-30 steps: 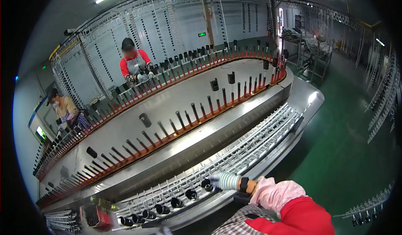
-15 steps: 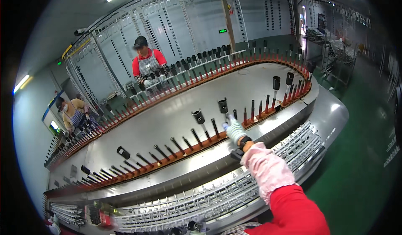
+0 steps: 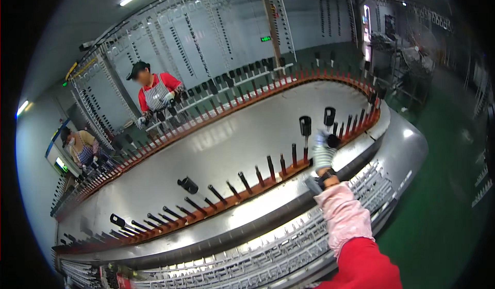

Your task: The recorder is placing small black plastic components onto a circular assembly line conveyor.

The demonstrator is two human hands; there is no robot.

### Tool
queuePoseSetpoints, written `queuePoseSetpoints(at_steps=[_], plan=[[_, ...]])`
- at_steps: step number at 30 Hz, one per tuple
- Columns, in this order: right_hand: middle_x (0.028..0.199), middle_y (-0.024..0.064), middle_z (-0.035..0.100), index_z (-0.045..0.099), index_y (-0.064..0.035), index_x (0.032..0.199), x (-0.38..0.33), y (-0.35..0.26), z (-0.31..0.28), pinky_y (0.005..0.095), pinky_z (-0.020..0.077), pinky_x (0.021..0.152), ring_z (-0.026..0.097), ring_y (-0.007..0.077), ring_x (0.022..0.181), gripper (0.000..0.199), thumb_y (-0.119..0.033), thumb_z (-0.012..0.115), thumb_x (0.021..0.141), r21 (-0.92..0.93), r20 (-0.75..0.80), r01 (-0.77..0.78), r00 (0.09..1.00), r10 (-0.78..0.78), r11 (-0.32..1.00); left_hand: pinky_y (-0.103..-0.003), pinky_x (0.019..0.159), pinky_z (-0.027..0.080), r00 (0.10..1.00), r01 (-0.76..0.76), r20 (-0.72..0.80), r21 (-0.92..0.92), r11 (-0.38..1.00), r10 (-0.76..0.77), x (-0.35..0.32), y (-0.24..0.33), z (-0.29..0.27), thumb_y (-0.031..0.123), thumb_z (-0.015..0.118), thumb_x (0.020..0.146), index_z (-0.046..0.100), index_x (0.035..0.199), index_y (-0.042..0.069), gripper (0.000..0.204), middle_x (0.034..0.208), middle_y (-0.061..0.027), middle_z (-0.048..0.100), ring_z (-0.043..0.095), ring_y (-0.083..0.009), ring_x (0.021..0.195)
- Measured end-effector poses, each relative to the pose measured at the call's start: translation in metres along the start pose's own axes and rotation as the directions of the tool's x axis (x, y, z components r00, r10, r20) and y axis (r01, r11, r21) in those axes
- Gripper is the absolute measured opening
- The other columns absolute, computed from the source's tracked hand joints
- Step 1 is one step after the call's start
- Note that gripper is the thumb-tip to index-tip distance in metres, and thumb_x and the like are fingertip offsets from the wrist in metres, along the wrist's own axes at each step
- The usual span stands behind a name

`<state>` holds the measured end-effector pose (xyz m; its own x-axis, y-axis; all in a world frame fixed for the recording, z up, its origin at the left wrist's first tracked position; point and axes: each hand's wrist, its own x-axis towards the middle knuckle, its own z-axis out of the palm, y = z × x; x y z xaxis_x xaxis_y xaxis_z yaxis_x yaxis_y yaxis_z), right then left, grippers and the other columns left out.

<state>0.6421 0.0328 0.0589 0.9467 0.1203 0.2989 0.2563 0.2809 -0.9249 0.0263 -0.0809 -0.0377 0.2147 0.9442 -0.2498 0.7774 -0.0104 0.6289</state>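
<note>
My right hand (image 3: 324, 152), in a pale striped glove, reaches over the near side of an oval conveyor track (image 3: 281, 178). Its fingers are closed around a dark, round-ended black cup (image 3: 333, 141), though blur hides part of the grip. Just left of the hand, an open-sided black cup (image 3: 305, 125) stands upright on a spindle. Another black cup (image 3: 329, 116) stands right behind the hand. Farther left along the track, a tilted black cup (image 3: 188, 185) and a smaller-looking one (image 3: 117, 220) sit among bare dark spindles. My left hand is out of view.
Silvery metal racks (image 3: 268, 258) lie along the shelf below the track. A steel surface (image 3: 242, 129) fills the track's middle. Across it, a worker in red (image 3: 157, 90) and another worker (image 3: 82, 147) stand at the far side. Green floor (image 3: 423, 201) lies to the right.
My right hand has moved right along the track with the black cup. The cups on the near side have shifted left in view, and the view has turned slightly. The far worker's arms have moved.
</note>
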Motion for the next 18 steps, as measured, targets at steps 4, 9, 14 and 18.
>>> queuePoseSetpoints(at_steps=[4, 9, 14, 18], plan=[[0.095, 0.0039, 0.063, 0.057, 0.0003, 0.103, 0.107, 0.079, -0.084, 0.0232, 0.0454, 0.080, 0.058, 0.0129, 0.085, 0.017, -0.008, 0.046, 0.093, 0.117, 0.011, -0.064, 0.998, 0.063, 0.991, -0.034, 0.081, 0.043, 0.992, 0.123, 0.003, 0.034, 0.992, -0.124, 0.004, 0.042, 0.036, 0.051, 0.053, 0.086, 0.066, 0.084, 0.000, 0.053, 0.082, -0.0147, 0.065, 0.058, -0.0247, 0.086], [0.068, 0.0018, 0.059, 0.057, -0.0026, 0.097, 0.145, 0.104, -0.075, 0.0314, 0.0427, 0.051, 0.051, 0.0148, 0.053, 0.028, -0.026, 0.064, 0.083, -0.255, 0.275, -0.049, 0.954, 0.120, 0.966, -0.037, 0.083, 0.042, 0.990, 0.140, 0.024, -0.007, 0.990, -0.140, 0.008, 0.070, 0.061, 0.052, 0.054, 0.085, 0.060, 0.105, -0.002, 0.058, 0.096, -0.0190, 0.064, 0.058, -0.0296, 0.093], [0.066, -0.0014, 0.057, 0.062, -0.0067, 0.085, 0.130, 0.031, -0.049, 0.0252, 0.0402, 0.048, 0.050, 0.0101, 0.051, 0.026, -0.031, 0.069, 0.079, 0.153, 0.197, 0.044, 0.977, -0.074, 0.987, -0.040, 0.082, 0.043, 0.986, -0.022, 0.161, 0.352, 0.936, -0.037, -0.004, 0.056, 0.098, 0.049, 0.055, 0.085, 0.056, 0.111, -0.002, 0.057, 0.099, -0.0201, 0.062, 0.058, -0.0330, 0.094], [0.067, 0.0001, 0.059, 0.060, -0.0068, 0.084, 0.120, -0.015, -0.076, 0.0278, 0.0439, 0.051, 0.052, 0.0103, 0.051, 0.034, -0.039, 0.070, 0.078, 0.116, 0.469, -0.013, 0.882, -0.043, 0.993, -0.037, 0.082, 0.044, 0.985, 0.112, 0.124, 0.073, 0.991, -0.121, -0.016, 0.114, 0.121, 0.047, 0.050, 0.088, 0.062, 0.102, 0.003, 0.048, 0.091, -0.0125, 0.065, 0.058, -0.0275, 0.089]])
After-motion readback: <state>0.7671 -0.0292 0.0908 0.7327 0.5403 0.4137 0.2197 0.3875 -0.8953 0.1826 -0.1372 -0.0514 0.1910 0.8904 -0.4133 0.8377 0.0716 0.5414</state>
